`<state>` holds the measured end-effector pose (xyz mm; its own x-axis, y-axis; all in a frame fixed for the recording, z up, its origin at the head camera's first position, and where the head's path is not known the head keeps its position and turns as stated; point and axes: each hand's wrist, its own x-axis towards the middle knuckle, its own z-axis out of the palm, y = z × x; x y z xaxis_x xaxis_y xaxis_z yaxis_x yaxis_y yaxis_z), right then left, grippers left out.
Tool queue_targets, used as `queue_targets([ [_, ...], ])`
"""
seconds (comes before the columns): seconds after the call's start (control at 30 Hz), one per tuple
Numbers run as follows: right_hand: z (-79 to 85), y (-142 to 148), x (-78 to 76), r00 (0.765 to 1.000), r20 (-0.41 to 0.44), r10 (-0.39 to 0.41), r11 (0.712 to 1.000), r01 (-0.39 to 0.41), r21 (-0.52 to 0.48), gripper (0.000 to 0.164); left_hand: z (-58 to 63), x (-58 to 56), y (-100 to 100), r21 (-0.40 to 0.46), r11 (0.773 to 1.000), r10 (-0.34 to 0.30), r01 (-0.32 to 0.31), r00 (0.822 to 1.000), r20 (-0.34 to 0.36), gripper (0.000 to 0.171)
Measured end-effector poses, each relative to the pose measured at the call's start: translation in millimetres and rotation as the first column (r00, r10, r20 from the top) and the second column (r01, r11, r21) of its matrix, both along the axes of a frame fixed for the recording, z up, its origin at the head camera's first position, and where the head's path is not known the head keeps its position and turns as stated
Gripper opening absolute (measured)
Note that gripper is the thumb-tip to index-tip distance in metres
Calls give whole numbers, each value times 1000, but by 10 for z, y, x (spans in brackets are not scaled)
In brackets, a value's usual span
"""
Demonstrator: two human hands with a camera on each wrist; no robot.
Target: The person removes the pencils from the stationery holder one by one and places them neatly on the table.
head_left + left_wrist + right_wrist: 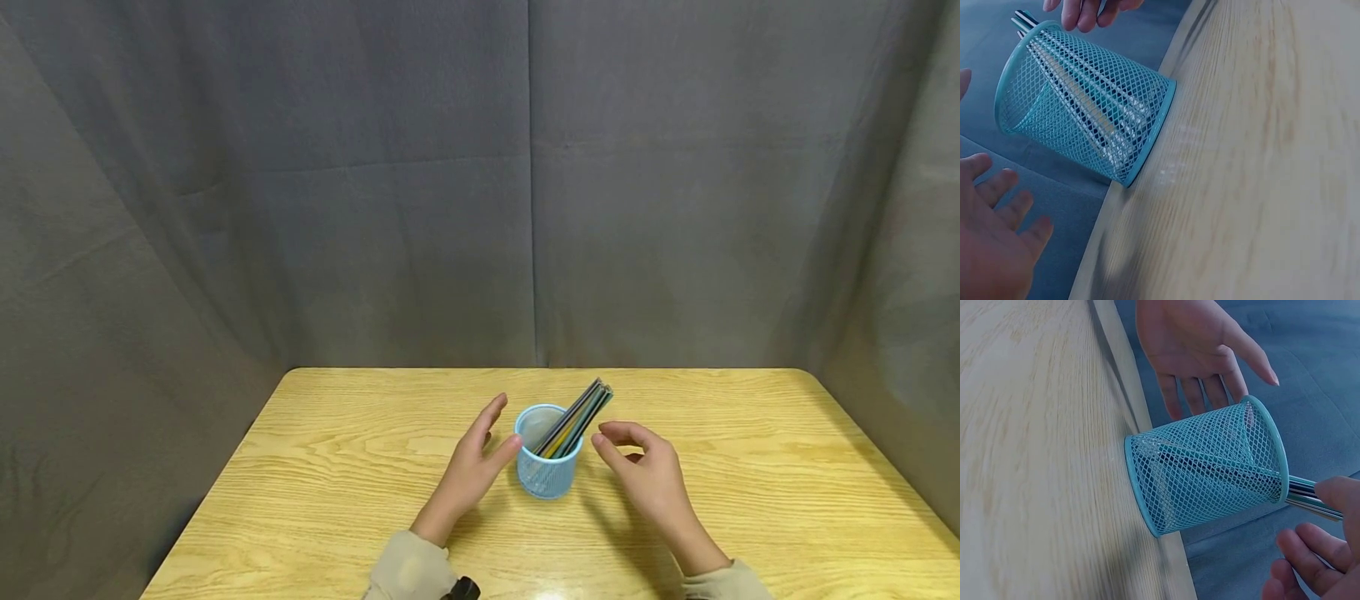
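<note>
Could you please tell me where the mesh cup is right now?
In the head view, the mesh cup stands upright on the table, just right of centre, between the left hand and the right hand.

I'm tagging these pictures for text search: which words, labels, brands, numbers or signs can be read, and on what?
No text can be read in any view.
Blue mesh cup: no lettering shows.
Pencil-like sticks: any print is too small to read.
Table and grey curtain: no writing shows.

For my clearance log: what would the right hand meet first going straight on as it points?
Likely the sticks leaning out of the blue mesh cup, beside the right hand; exact depth is unclear.
</note>
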<state>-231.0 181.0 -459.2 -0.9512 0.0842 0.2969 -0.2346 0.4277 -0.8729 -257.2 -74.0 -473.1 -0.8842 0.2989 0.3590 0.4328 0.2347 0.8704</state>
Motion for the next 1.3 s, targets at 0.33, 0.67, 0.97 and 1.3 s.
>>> queue_targets([
  [0.33,19,-47,-50,1000,-16,-23,1000,23,-11,23,204,98,69,52,996,-78,76,996,38,63],
  [0.67,12,-80,-51,999,-3,-37,999,37,-14,23,207,88,122,101,988,-123,116,990,68,66],
  [0.97,-3,-107,-64,999,-38,-38,999,37,-27,20,196,74,162,113,985,-141,129,984,106,69],
  [1.3,-12,-131,-90,997,-68,-39,999,37,-24,15,-123,-105,223,179,970,-184,165,979,93,68],
])
